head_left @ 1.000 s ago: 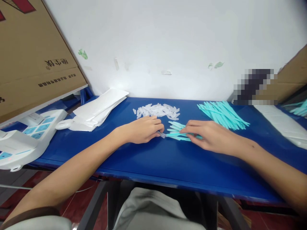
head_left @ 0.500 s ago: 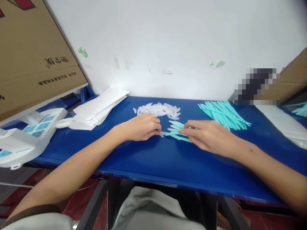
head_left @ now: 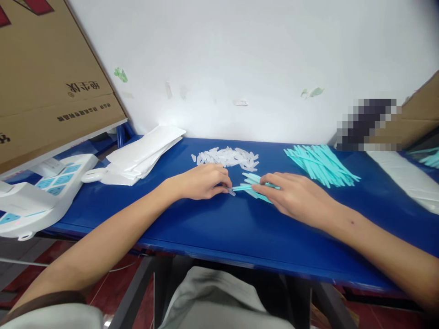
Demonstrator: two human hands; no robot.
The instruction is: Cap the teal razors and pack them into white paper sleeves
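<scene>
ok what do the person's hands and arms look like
The left hand and right hand are ungloved, no rings or watch visible. The left forearm is bare up to a pale sleeve with a dark brown cuff; the right forearm has a small dark spot.

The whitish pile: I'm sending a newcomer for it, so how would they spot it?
On the blue table, look toward the white wall, just beyond the left hand. There lies the whitish pile, loose and jumbled. Its pieces are short and look translucent, unlike the long turquoise sticks to its right.
</scene>
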